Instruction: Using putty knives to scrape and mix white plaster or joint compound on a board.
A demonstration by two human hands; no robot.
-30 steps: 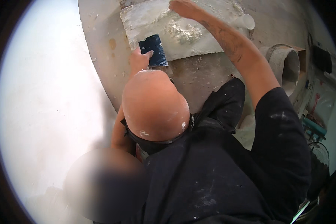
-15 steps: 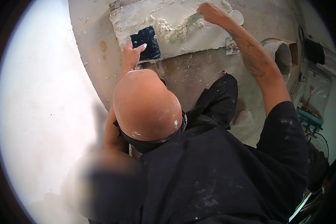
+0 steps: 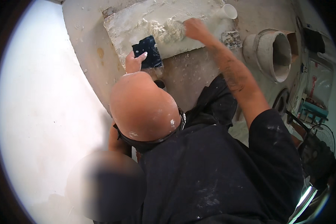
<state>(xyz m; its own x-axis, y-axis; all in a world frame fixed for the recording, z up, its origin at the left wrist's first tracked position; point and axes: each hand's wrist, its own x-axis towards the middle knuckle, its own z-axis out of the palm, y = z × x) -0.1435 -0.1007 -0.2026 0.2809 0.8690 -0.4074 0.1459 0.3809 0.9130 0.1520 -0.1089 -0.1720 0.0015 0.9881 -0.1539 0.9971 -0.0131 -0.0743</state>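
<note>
In my left hand [image 3: 134, 62] is a dark blue flat scraper blade [image 3: 150, 53], with my thumb on its face. The blade stands over the near left edge of a plaster-covered board [image 3: 183, 46] on the floor. A lumpy heap of wet, off-white plaster [image 3: 170, 30] lies along the middle of the board. My right hand [image 3: 196, 30] is closed at the right end of this heap, knuckles up. Whatever its fingers hold is hidden beneath them.
A white cup [image 3: 228, 12] stands at the board's far right. Nearby lie a plaster-flecked square plate [image 3: 232, 39] and a crusted bucket on its side [image 3: 268, 52]. My bare knee [image 3: 142, 108] rises close to my left hand. A white wall [image 3: 37, 112] fills the left side.
My right hand has swept left and nearer across the board to the heap, which is now bunched more compactly. The blade still sits in my left hand. The view has shifted slightly.
</note>
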